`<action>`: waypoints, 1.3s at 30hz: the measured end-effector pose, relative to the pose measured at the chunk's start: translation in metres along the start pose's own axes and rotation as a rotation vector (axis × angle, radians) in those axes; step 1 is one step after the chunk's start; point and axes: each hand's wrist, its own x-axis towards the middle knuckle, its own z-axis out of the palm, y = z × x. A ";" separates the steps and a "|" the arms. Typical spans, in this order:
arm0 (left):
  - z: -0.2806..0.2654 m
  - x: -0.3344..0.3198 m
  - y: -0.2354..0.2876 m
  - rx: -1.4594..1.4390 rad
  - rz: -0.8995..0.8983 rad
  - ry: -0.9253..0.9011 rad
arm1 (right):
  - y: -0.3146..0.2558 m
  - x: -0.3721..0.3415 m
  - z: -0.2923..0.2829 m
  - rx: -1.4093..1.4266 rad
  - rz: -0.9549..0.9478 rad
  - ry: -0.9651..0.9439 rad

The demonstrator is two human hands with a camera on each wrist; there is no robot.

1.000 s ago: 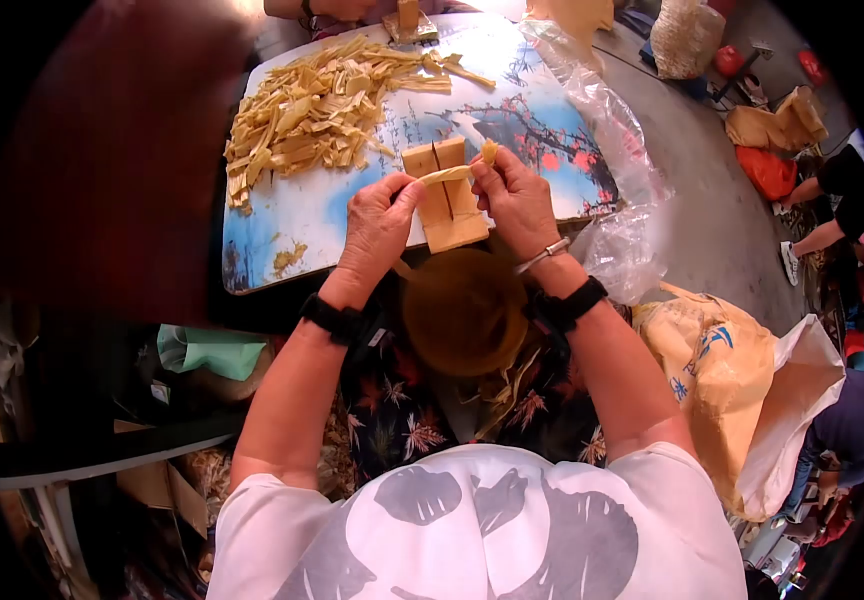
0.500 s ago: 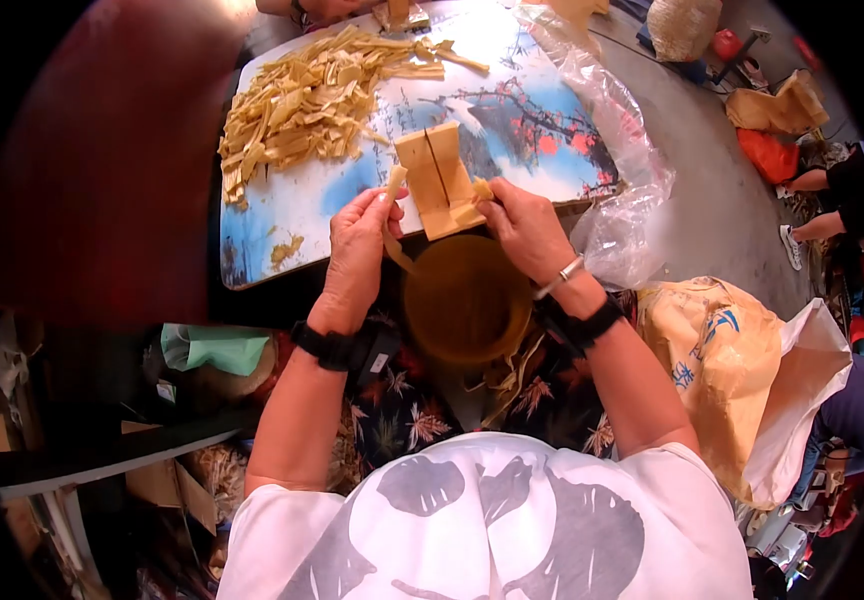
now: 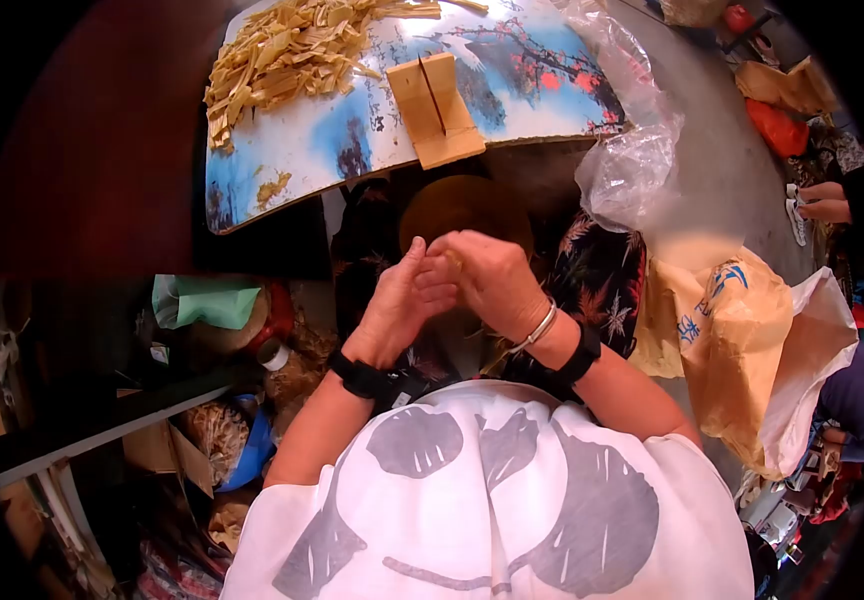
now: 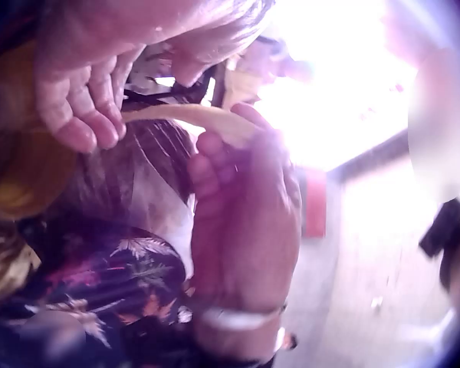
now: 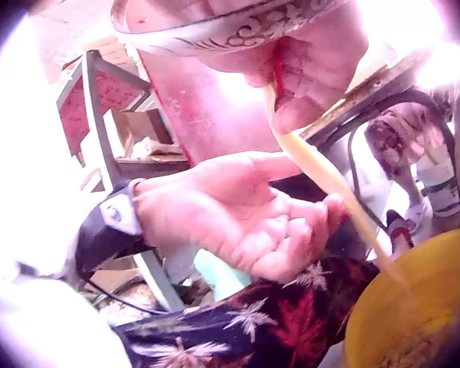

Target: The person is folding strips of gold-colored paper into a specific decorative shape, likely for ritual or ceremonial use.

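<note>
My right hand [image 3: 497, 285], with a bracelet at the wrist, pinches one end of a long, pale yellow strip [image 5: 322, 172]. In the right wrist view the strip hangs slantwise toward a yellow bucket [image 5: 448, 264]. Close beside it is my left hand [image 3: 402, 300], palm toward the strip, fingers loosely bent and not wrapped around anything. Its fingertips come right up to the strip in the left wrist view. Both hands are over my lap, low in front of the table. A wooden block with a slot [image 3: 437, 115] sits at the table's near edge.
A pile of yellow strips [image 3: 292, 50] covers the far left of the patterned table [image 3: 352, 150]. Clear plastic sheeting [image 3: 632, 180] drapes off its right side. To my right stands a large yellow sack [image 3: 732, 330]; a green bag [image 3: 207, 302] lies at left.
Both hands have drawn back from the slotted block toward my body and come close together. My left hand has let go of the piece it held up. The head view has tilted down.
</note>
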 end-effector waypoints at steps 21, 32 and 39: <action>0.020 -0.021 -0.008 1.426 1.256 0.143 | 0.030 -0.040 0.032 0.592 0.829 0.038; 0.002 -0.004 -0.017 1.093 1.090 0.040 | 0.027 -0.043 0.012 1.314 0.981 -0.203; 0.007 -0.020 -0.012 0.690 0.692 0.155 | 0.030 -0.038 0.014 1.032 0.878 -0.120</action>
